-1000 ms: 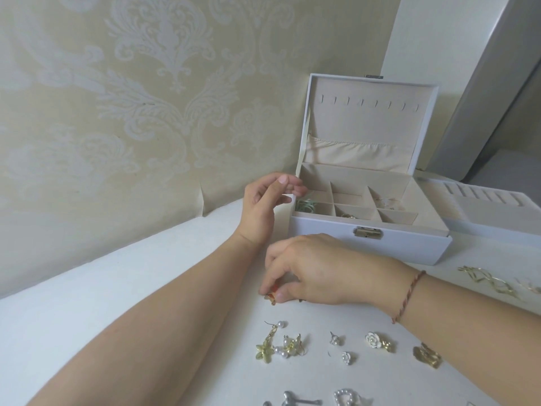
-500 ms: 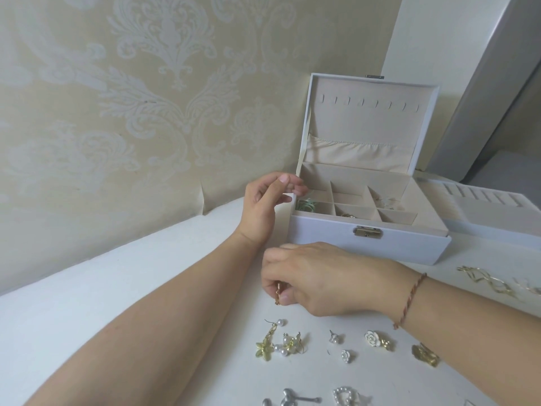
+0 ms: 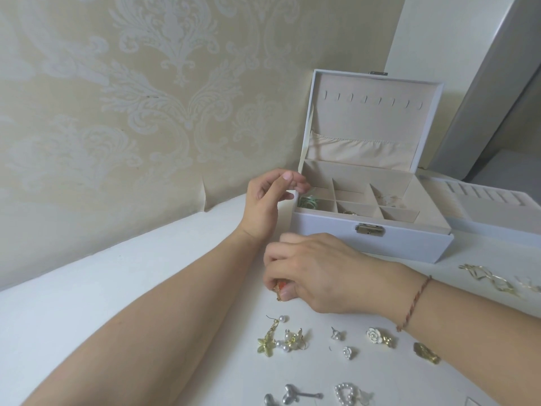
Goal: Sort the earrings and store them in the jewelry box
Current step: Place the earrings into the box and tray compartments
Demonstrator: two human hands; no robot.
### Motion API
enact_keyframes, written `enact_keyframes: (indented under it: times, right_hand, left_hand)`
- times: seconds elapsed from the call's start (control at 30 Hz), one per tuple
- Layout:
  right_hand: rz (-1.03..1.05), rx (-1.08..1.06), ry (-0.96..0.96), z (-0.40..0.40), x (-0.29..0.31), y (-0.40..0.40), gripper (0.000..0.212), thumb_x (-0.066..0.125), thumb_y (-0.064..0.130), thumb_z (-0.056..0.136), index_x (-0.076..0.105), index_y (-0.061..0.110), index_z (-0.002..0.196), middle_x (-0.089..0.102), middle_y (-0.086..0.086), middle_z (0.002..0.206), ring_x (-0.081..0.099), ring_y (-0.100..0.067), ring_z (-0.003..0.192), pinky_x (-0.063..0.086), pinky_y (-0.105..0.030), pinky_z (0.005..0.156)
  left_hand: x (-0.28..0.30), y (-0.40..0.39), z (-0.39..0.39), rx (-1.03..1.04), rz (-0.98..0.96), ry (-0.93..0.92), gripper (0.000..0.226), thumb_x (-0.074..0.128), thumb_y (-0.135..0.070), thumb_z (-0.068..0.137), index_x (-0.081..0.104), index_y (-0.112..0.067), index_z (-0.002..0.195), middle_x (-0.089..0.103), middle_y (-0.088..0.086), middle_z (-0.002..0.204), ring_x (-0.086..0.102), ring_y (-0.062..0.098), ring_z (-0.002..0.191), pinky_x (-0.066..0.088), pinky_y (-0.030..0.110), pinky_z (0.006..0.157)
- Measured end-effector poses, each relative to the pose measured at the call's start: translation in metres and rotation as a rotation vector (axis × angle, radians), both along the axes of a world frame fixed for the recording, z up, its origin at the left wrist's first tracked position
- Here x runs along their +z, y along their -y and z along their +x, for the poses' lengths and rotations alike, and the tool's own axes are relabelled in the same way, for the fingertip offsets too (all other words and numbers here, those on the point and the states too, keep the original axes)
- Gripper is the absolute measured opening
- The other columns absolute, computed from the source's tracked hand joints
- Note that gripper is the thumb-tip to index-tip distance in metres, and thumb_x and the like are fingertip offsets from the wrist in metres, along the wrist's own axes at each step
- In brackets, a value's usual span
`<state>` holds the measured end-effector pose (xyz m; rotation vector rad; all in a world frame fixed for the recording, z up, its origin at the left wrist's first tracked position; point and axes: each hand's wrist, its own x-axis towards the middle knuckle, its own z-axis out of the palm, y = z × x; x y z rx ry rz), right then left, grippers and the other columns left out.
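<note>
Fingers (image 3: 273, 284) of the right hand (image 3: 316, 273) are curled down and pinch a small gold and orange earring (image 3: 279, 290) just above the white counter (image 3: 87, 288); the earring hangs under the fingertips, and I cannot tell if its lower end touches the surface. A red braided string bracelet (image 3: 414, 303) is around the wrist of this hand.

The left hand (image 3: 269, 200) is raised beyond the right one, at the left front corner of the jewelry box (image 3: 336, 232); its fingers are loosely bent with the thumb near the index finger, and I cannot tell whether something small is between them. The box stands just behind the right hand, its lid (image 3: 371, 124) upright and open; inside are small beige compartments; in the nearest left compartment, close to the left hand, lies a green earring (image 3: 307, 202); other small pieces lie in the middle and right compartments, too small to name.

Below the right hand, toward the person, more earrings lie in a loose row on the counter: a gold flower drop earring (image 3: 268, 342) with a pearl, a pearl cluster earring (image 3: 292, 341) touching it, two small white studs (image 3: 336, 335), a white rose earring (image 3: 376, 335) and an amber gold piece (image 3: 426, 353); nearer still are silver heart earrings (image 3: 289, 395) and a pearl heart earring (image 3: 347, 392). To the right of the right wrist lie gold chain earrings (image 3: 489, 278); a separate beige tray (image 3: 491, 206) stands beside the box on its right.
</note>
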<state>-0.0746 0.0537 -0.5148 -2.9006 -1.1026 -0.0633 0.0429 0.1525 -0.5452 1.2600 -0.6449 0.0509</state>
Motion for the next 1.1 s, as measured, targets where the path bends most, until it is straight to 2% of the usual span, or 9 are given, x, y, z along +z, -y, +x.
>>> enact_keyframes:
  times: [0.23,0.4,0.5,0.6,0.7,0.77,0.83,0.93,1.1]
  right_hand:
    - [0.268,-0.136,-0.308,0.0,0.011,0.007,0.014,0.074,0.026,0.08,0.061,0.03,0.079,0.058,0.014,0.079,0.051,-0.003,0.087,0.046,-0.032,0.08]
    - [0.498,-0.195,-0.383,0.005,0.062,0.037,0.017,0.08,0.009,0.076,0.07,0.021,0.082,0.066,0.014,0.076,0.057,0.001,0.069,0.038,-0.006,0.066]
    - [0.574,-0.233,-0.286,0.019,0.096,0.057,0.023,0.08,0.006,0.074,0.072,0.024,0.084,0.067,0.015,0.073,0.058,0.003,0.067,0.039,-0.005,0.062]
    - [0.506,-0.281,-0.094,0.045,0.117,0.076,0.026,0.079,0.009,0.077,0.07,0.033,0.081,0.068,0.015,0.075,0.057,-0.001,0.068,0.04,-0.007,0.061]
    - [0.351,-0.406,0.061,0.078,0.115,0.091,0.027,0.077,0.015,0.081,0.065,0.04,0.078,0.067,0.018,0.079,0.058,-0.014,0.07,0.051,-0.029,0.073]
    - [0.219,-0.49,0.108,0.098,0.103,0.096,0.021,0.074,0.021,0.082,0.065,0.04,0.079,0.066,0.019,0.084,0.054,-0.007,0.069,0.052,-0.035,0.077]
    - [0.133,-0.541,0.107,0.113,0.09,0.098,0.017,0.072,0.025,0.084,0.064,0.04,0.083,0.066,0.017,0.089,0.051,0.0,0.072,0.049,-0.033,0.077]
    - [0.093,-0.585,0.087,0.13,0.074,0.099,0.015,0.071,0.027,0.085,0.064,0.04,0.087,0.066,0.014,0.096,0.056,-0.008,0.085,0.047,-0.03,0.079]
    - [0.141,-0.588,0.057,0.142,0.054,0.099,0.016,0.076,0.026,0.08,0.067,0.036,0.09,0.063,0.016,0.085,0.059,-0.01,0.086,0.049,-0.03,0.08]
  left_hand:
    - [0.003,-0.002,-0.002,0.005,0.018,-0.006,0.039,0.052,-0.044,0.085,0.07,-0.009,0.088,0.071,0.009,0.083,0.065,0.022,0.084,0.044,0.037,0.08]
    - [0.003,-0.002,0.0,-0.026,-0.006,-0.024,0.036,0.053,-0.044,0.084,0.072,-0.014,0.085,0.071,0.006,0.082,0.064,0.023,0.083,0.044,0.039,0.08]
    - [0.001,-0.002,0.005,-0.059,-0.056,-0.065,0.037,0.054,-0.046,0.084,0.074,-0.016,0.086,0.072,0.009,0.084,0.064,0.027,0.085,0.043,0.043,0.081]
    - [0.001,-0.002,0.008,-0.095,-0.112,-0.142,0.042,0.054,-0.05,0.082,0.072,-0.013,0.091,0.071,0.018,0.089,0.064,0.028,0.086,0.044,0.038,0.078]
    - [0.004,-0.005,0.012,-0.132,-0.154,-0.248,0.043,0.05,-0.049,0.086,0.065,-0.012,0.1,0.071,0.013,0.089,0.065,0.024,0.084,0.046,0.035,0.075]
    - [0.005,-0.008,0.015,-0.129,-0.203,-0.298,0.046,0.044,-0.049,0.087,0.063,-0.01,0.103,0.069,0.01,0.089,0.064,0.022,0.08,0.046,0.036,0.074]
    - [0.006,-0.009,0.017,-0.114,-0.239,-0.326,0.048,0.044,-0.051,0.087,0.063,-0.01,0.105,0.067,0.008,0.089,0.063,0.021,0.078,0.046,0.036,0.073]
    - [0.006,-0.01,0.018,-0.086,-0.242,-0.348,0.049,0.045,-0.052,0.086,0.063,-0.01,0.105,0.066,0.007,0.089,0.061,0.021,0.075,0.046,0.035,0.073]
    - [0.005,-0.009,0.019,-0.074,-0.213,-0.345,0.048,0.044,-0.052,0.086,0.064,-0.012,0.102,0.066,0.006,0.088,0.059,0.02,0.074,0.044,0.035,0.074]
